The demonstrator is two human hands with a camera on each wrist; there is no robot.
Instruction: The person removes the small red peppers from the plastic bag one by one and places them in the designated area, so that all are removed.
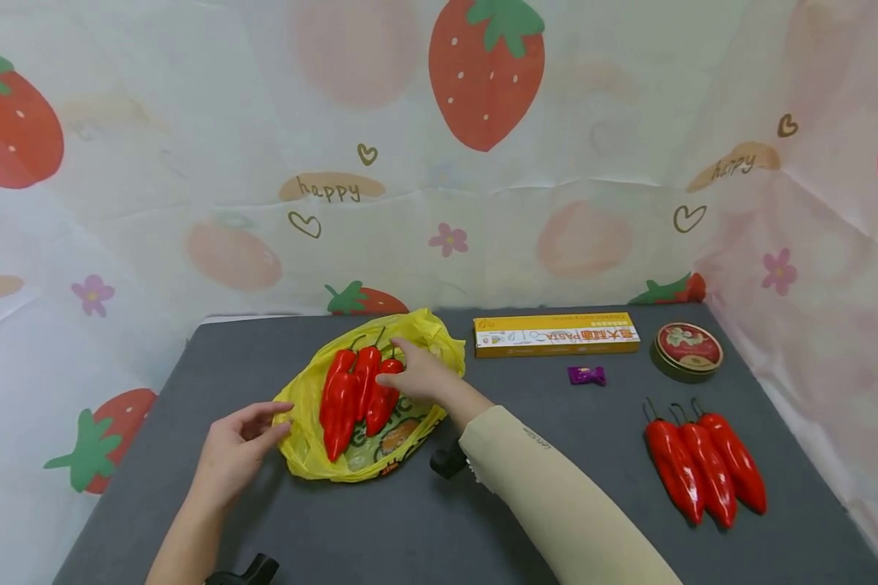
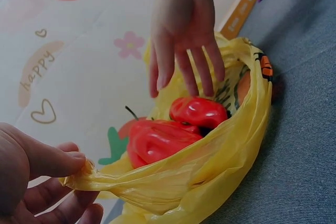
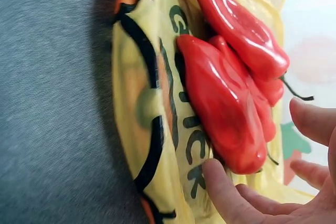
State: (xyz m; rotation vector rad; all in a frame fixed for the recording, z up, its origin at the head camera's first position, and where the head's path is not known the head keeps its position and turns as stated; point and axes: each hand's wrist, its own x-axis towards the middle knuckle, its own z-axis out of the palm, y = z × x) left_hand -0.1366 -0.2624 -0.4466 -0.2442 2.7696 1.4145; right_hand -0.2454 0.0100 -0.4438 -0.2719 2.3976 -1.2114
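A yellow plastic bag (image 1: 302,443) lies spread open on the dark table, with several glossy red peppers (image 1: 341,410) inside it. At the bag's left edge, my left hand (image 1: 230,451) pinches the gathered plastic between thumb and fingers, as the left wrist view makes plain. My right hand (image 1: 430,378) hovers at the bag's far right side, over the stem end of the peppers. Its fingers are spread and hold nothing; in the right wrist view they are beside a red pepper (image 3: 223,103). Dark lettering shows on the bag's inside.
Three more red peppers (image 1: 705,463) lie side by side at the right of the table (image 1: 556,455). Toward the back are a yellow pasta box (image 1: 556,335), a small purple wrapped candy (image 1: 587,375) and a round tin (image 1: 688,351). A strawberry-print cloth (image 1: 483,203) hangs behind.
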